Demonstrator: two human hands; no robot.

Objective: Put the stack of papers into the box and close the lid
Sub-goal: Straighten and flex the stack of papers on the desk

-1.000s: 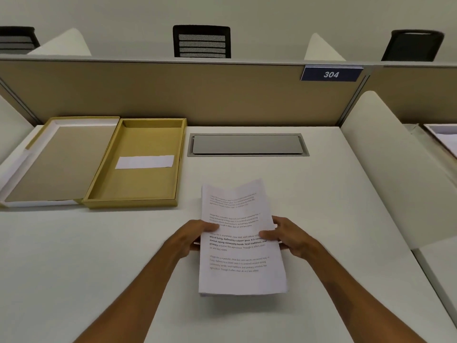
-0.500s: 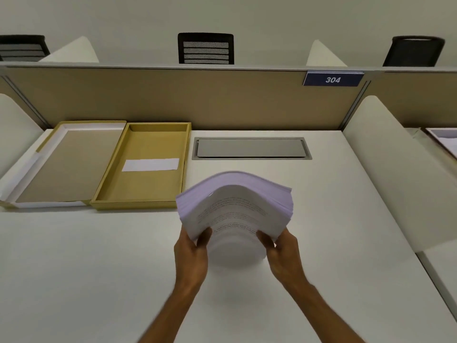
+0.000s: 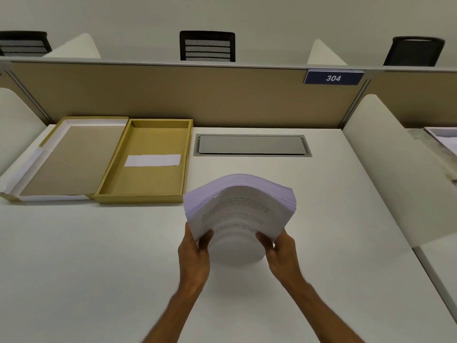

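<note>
A thick stack of printed papers (image 3: 238, 211) stands on edge on the white desk, bowed upward in the middle. My left hand (image 3: 195, 253) grips its left side and my right hand (image 3: 280, 253) grips its right side. To the upper left lies the open yellow box (image 3: 105, 191), with only a white slip (image 3: 152, 160) inside it. Its lid (image 3: 71, 159) lies open flat beside it on the left, brown inside with a white rim.
A grey cable hatch (image 3: 251, 145) is set into the desk behind the papers. A tan partition (image 3: 222, 95) with a "304" sign (image 3: 333, 78) runs along the back. White curved dividers (image 3: 385, 164) flank the desk; the left one rises beside the lid.
The stack lay flat a second ago with my hands on its sides. It has been lifted onto its edge and bowed, and has held nearly still over the last half second.
</note>
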